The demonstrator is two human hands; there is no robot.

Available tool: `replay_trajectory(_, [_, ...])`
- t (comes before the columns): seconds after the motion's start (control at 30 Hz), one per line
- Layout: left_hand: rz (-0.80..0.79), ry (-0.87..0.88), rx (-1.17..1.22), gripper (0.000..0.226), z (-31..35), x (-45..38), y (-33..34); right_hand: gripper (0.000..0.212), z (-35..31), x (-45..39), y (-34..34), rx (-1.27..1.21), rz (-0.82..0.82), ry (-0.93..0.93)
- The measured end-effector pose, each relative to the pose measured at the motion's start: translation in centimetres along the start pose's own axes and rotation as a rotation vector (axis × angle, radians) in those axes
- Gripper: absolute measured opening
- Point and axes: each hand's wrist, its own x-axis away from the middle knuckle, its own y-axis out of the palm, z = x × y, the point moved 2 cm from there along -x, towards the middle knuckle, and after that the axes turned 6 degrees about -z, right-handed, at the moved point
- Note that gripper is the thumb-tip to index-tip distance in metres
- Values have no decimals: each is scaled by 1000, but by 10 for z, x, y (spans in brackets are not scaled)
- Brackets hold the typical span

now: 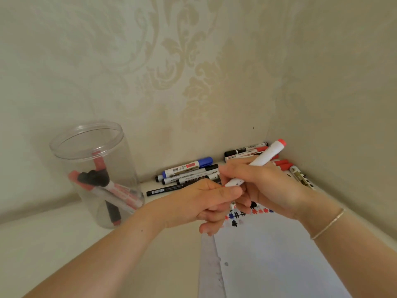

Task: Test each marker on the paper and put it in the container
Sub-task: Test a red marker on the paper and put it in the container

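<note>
right hand [272, 186] curled round white marker with red end [261, 161], butt toward 1 o'clock | left hand [199, 204] pinching its lower end, cap or tip hidden | over white paper sheet [279, 254], scribbles [247, 215] | clear plastic jar [96, 173] at 9 o'clock, markers inside | loose markers [189, 173] at 12

The marker [261, 161] in the grip is white with a red end cap. Beyond the grip lie markers with white barrels: one with a blue cap [205, 161] and a red label, others capped black [211, 167] or red [281, 162]. Below the grip the paper [272, 250] is white, spotted with small blue, black and red marks [235, 218]. Left of the grip the jar [94, 168] is clear, holding red and black markers. On the wrist behind the grip, a thin gold bracelet [328, 224]. The wall [193, 72] is cream with a pale beige damask pattern.
</note>
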Motion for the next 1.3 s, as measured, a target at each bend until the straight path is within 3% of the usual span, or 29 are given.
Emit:
replay_trajectory(0.27, [-229,-19,242,49,-24,-8,9,30,12,9,-5,32,-130,54])
replay_trajectory(0.43, [-277,-34,318,52,-23,-9,8,31,13,5,-8,30,-97,43])
replay_trajectory(0.53, [-42,-71,176,39,-18,-13,3,32,12,2,-11,216,105,27])
replay_trajectory(0.6, [213,-28,-71,14,-17,-17,-3,28,16,1,-14,366,285,36])
replay_trajectory(0.73, [422,62,-314,26,-21,-20,2,26,22,-4,-15,384,487,47])
replay_trajectory(1.0, [444,121,-485,36,-21,-16,3,31,20,-2,-8,131,233,4])
replay_trajectory(1.3, [514,125,-484,24,-30,-20,5,37,39,-2,-8,-30,173,-46])
